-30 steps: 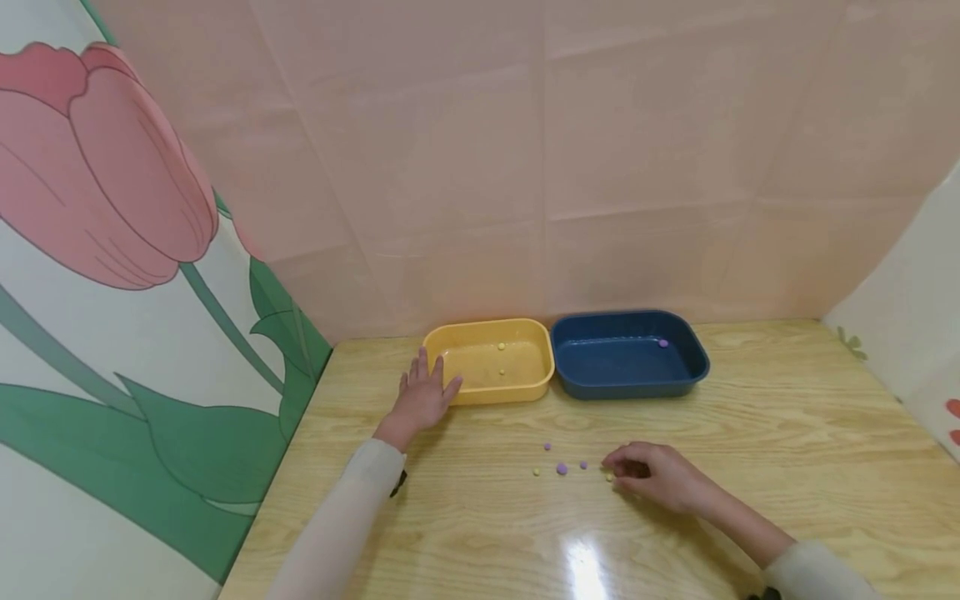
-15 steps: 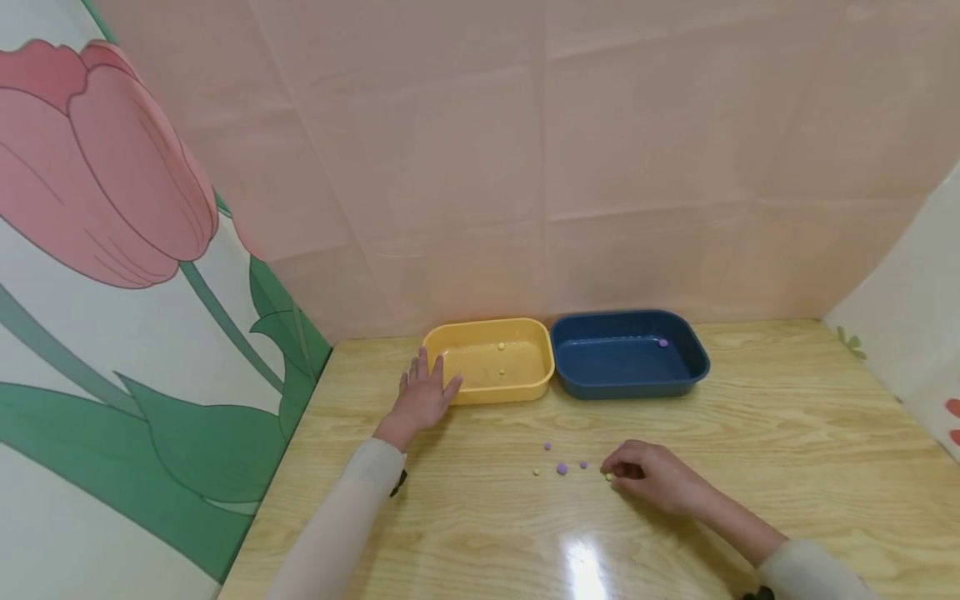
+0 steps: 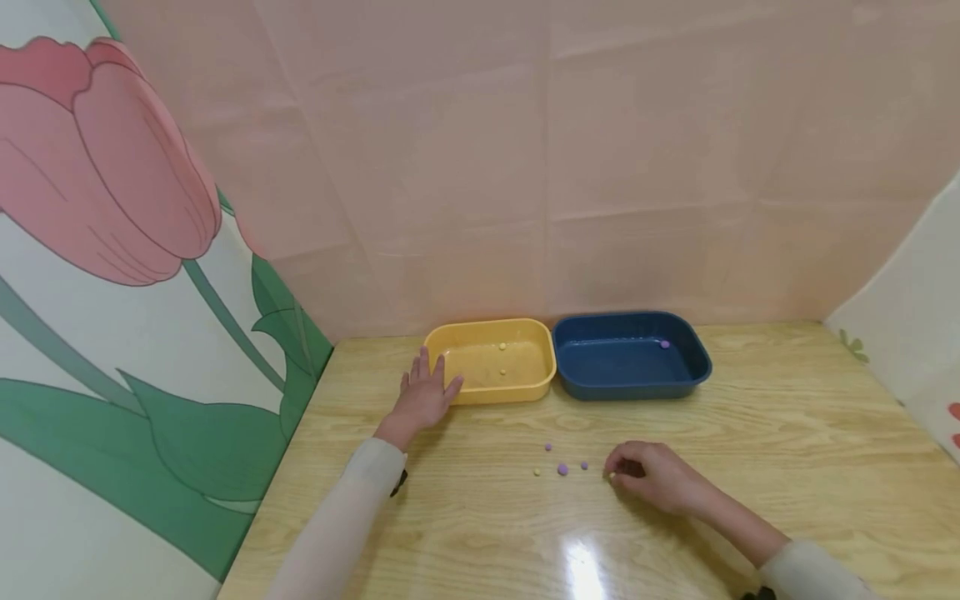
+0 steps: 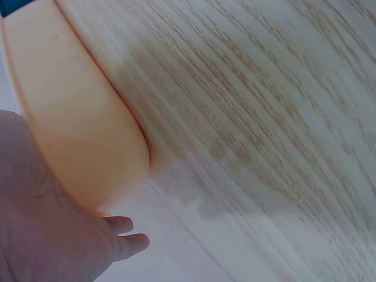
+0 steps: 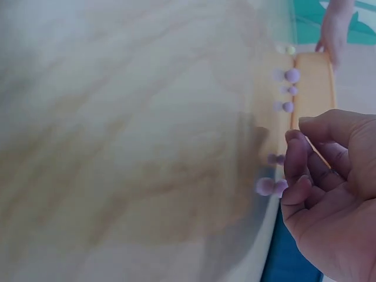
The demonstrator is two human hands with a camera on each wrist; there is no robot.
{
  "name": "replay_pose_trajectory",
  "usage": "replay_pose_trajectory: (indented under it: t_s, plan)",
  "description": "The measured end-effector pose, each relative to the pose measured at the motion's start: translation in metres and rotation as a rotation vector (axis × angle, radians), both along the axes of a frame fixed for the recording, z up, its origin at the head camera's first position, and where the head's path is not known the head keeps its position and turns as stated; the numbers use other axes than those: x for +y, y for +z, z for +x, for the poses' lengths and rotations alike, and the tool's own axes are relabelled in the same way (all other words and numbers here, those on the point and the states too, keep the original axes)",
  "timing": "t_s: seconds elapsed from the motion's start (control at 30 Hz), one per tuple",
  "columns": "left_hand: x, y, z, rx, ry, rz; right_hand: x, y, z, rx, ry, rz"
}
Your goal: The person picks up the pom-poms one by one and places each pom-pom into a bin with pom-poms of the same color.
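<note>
In the head view, my left hand (image 3: 422, 402) rests with spread fingers on the left end of a yellow tray (image 3: 491, 396). The left wrist view shows that hand (image 4: 56, 235) against the tray's outer wall (image 4: 88, 117). My right hand (image 3: 654, 477) is low over the table, thumb and forefinger pinching a small yellow ball (image 3: 612, 476) that they partly cover. From the right wrist, the hand (image 5: 335, 182) has its thumb and forefinger tips close together; the ball is hidden there. Left of it lie small purple balls (image 3: 562, 470) and another yellow ball (image 3: 537, 472).
A dark blue tray (image 3: 630, 392) stands against the yellow one's right side, holding a purple ball (image 3: 664, 344). Two yellow balls (image 3: 502, 346) lie in the yellow tray. Behind the wooden table (image 3: 465, 517) hangs a pink cloth (image 3: 480, 167).
My right thumb and forefinger have closed in on the yellow ball, which is now more covered by the fingertips. The left hand has stayed on the yellow tray.
</note>
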State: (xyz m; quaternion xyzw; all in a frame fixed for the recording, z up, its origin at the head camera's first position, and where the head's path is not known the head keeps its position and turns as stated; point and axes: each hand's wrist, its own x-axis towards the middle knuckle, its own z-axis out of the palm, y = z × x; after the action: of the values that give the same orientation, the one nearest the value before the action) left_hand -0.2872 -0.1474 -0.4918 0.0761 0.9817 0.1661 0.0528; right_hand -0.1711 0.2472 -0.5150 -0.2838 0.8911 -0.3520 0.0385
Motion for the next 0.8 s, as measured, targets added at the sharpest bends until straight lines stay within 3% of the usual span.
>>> replay_pose_trajectory:
  t_s: [0.33,0.8]
  plan:
    - [-0.001,-0.002,-0.001,0.011,-0.01,0.008,-0.008,0.016,-0.004,0.059,-0.024,0.012]
    - [0.0,-0.002,-0.002,0.021,-0.007,0.011,-0.026,0.021,-0.025,0.058,-0.037,0.001]
